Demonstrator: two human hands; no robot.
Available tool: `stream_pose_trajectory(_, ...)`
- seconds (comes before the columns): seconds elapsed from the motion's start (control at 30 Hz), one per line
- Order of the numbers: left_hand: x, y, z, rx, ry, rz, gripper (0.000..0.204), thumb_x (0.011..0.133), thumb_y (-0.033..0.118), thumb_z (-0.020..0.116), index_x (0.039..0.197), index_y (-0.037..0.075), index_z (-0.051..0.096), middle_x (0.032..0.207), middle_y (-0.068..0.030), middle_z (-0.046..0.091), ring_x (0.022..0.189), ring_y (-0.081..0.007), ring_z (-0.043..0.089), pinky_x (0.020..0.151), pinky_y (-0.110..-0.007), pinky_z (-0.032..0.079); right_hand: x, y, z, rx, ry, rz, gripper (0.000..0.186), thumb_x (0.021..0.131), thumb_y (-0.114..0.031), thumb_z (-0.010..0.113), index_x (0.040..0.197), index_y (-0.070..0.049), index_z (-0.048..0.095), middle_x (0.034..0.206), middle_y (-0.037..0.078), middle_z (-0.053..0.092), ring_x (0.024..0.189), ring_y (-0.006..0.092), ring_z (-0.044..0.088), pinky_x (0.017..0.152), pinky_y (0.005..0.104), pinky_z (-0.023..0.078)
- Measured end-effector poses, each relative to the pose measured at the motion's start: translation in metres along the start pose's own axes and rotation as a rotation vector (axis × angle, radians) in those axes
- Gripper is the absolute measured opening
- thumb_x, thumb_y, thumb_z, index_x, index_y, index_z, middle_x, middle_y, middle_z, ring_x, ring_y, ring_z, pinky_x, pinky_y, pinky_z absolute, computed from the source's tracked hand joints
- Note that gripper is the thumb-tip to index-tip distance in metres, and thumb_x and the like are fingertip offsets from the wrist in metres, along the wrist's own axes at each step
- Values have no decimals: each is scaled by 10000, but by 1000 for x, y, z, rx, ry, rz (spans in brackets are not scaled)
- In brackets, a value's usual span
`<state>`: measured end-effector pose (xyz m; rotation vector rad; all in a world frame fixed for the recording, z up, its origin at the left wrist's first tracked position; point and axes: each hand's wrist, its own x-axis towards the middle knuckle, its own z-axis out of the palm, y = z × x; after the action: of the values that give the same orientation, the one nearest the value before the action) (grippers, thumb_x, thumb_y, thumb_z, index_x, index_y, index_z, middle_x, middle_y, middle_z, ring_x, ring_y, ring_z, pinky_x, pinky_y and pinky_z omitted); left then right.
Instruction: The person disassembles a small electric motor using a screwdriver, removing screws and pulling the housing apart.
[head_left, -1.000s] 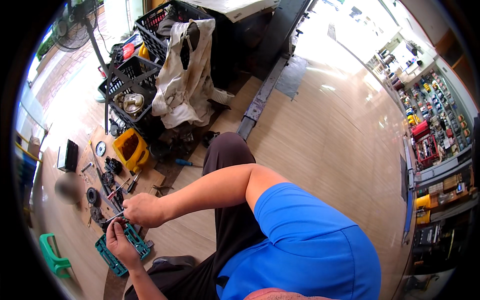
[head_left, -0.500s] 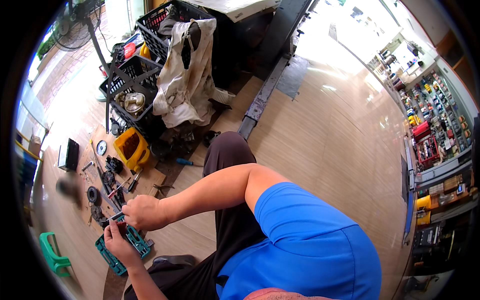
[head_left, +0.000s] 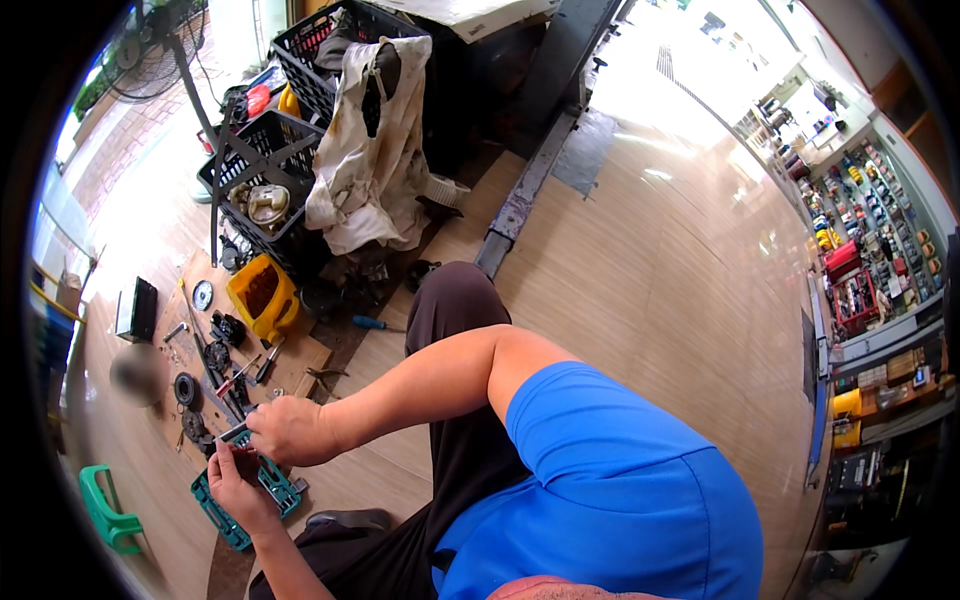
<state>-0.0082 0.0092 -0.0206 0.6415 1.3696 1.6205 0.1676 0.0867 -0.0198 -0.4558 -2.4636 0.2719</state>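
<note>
Toolcase (head_left: 228, 525), teal, open. Right hand (head_left: 287, 430) wrapped around slim tool (head_left: 234, 432); left hand (head_left: 236, 482) at its end, grip unclear. Dark parts (head_left: 186, 390) loose on board (head_left: 305, 354); I judge work unfinished.

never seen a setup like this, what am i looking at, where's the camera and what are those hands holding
There's no machine here, just a person's bare hands. The view comes from a wide camera worn on the head, looking down, so straight edges bend near the rim. The right hand grips a dark rod-like piece; the left hand has its fingertips by the other end. Below them lies an open green tool case. A brown board ahead carries a yellow container, a dark ring-shaped part and assorted tools.
</note>
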Motion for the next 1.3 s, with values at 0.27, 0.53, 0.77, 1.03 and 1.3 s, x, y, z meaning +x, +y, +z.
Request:
stream_pose_trajectory(0.27,2,1,-6,-11,-261,68,320,1080,205,505,1261,-46,588,1110,-120,685,946,-182,667,841,-312,534,7,8,-13,150,-124,167,111,809,-129,649,823,-21,670,902,162,638,842,332,679,693,435,570)
stream_pose_trajectory(0.53,-6,15,-1,158,-396,191,343,1087,213,486,1259,-62,595,1151,-127,681,1000,-186,656,884,-313,522,11,13,-24,179,-164,190,99,794,-136,682,814,-39,684,907,159,653,824,335,684,698,434,570)
stream_pose_trajectory(0.77,-2,10,-1,270,-256,186,323,1093,228,474,1163,-41,636,1045,-103,708,928,-153,663,845,-294,526,11,15,-20,174,-132,213,132,804,-174,681,795,-43,674,877,147,648,822,331,687,683,436,567)
stream_pose_trajectory(1.03,6,-5,-8,-41,-160,-17,311,1086,263,482,1110,-6,636,1002,-110,715,898,-179,685,817,-317,555,3,8,-4,-146,54,-81,162,770,-208,645,729,-51,653,793,120,606,724,274,634,568,385,521)
stream_pose_trajectory(1.3,6,-3,-7,-70,-172,0,319,1068,286,538,1149,-7,634,1007,-103,717,882,-174,680,793,-311,552,12,20,-6,78,-192,94,152,809,-174,663,777,-26,672,876,160,634,817,319,679,658,430,556)
